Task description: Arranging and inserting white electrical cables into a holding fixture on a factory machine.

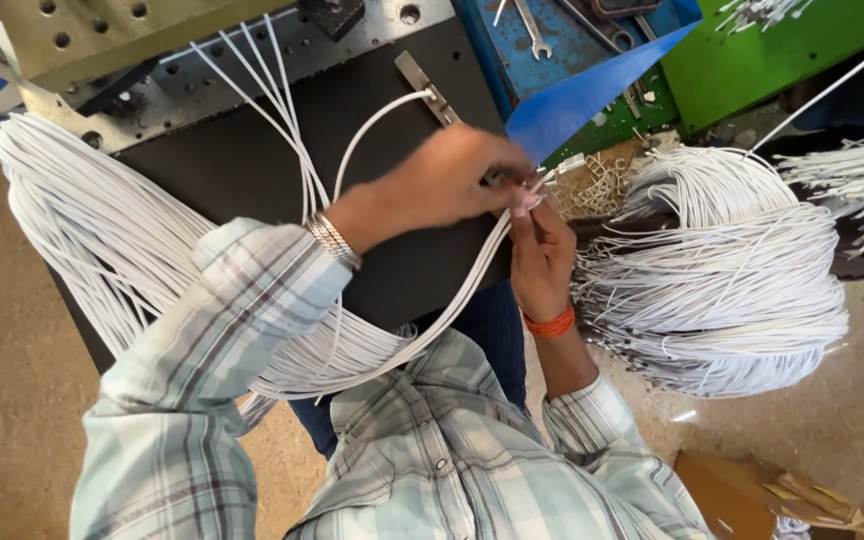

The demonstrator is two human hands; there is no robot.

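Both the left hand (442, 180) and right hand (542, 255) pinch the ends of thin white wires (452, 300); they look light, floppy, best gripped near the tips.

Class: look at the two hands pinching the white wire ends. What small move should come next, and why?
Probably draw the gathered wire ends level. The left hand and right hand both pinch them at one spot, while the bundle trails loose across the lap.
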